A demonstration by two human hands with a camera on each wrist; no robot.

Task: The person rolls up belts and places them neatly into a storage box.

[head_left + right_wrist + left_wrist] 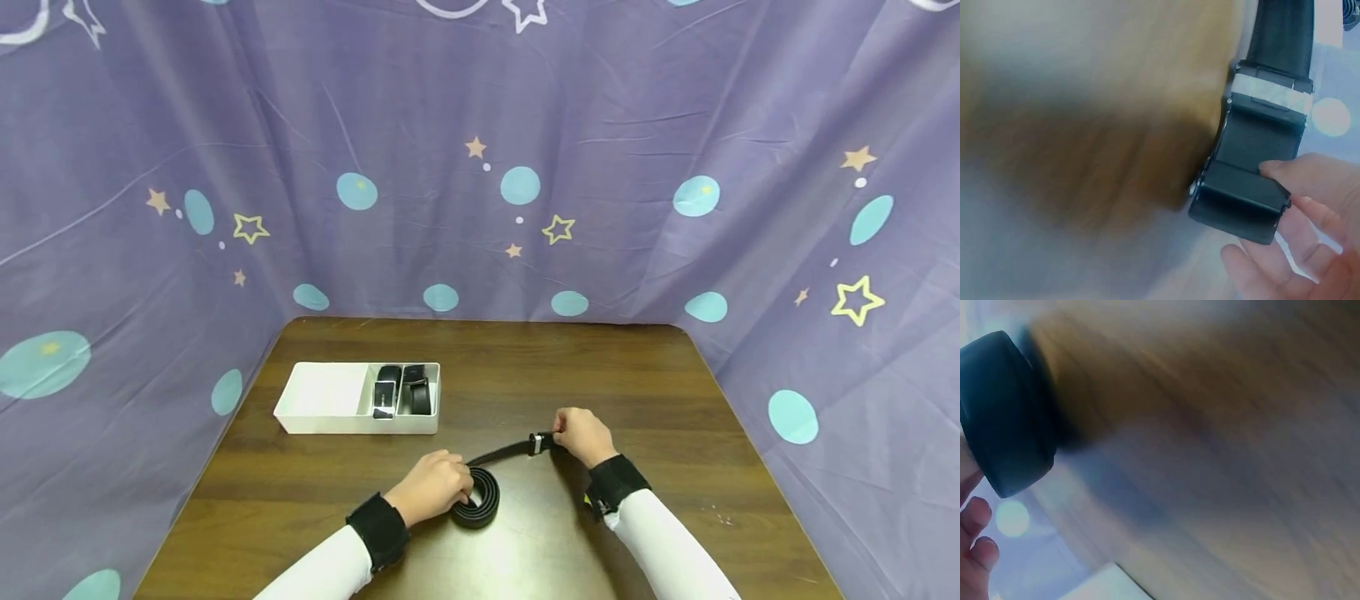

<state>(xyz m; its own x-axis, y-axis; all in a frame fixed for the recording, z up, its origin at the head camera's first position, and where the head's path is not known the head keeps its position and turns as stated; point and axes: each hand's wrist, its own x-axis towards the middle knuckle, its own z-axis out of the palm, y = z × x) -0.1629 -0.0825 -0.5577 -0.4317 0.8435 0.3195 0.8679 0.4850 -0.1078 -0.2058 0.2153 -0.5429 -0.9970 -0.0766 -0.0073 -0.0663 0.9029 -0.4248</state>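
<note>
A black belt [501,454] is rolled into a coil at one end, with its free length stretched to the right toward the buckle. My left hand [437,483] grips the coil's left side; in the left wrist view the coil [1010,419] shows at the left, with two curled fingertips [975,517] below it. At the other end my right hand [583,433] pinches the dark buckle [1241,194], thumb on its face and fingers behind. A pale band [1271,92] crosses the belt just beyond the buckle.
A white divided box [322,390] stands at the back left of the wooden table [600,358]. Two rolled black belts [387,392] with buckles sit in its right compartments. A purple patterned curtain [435,108] hangs behind and along both sides.
</note>
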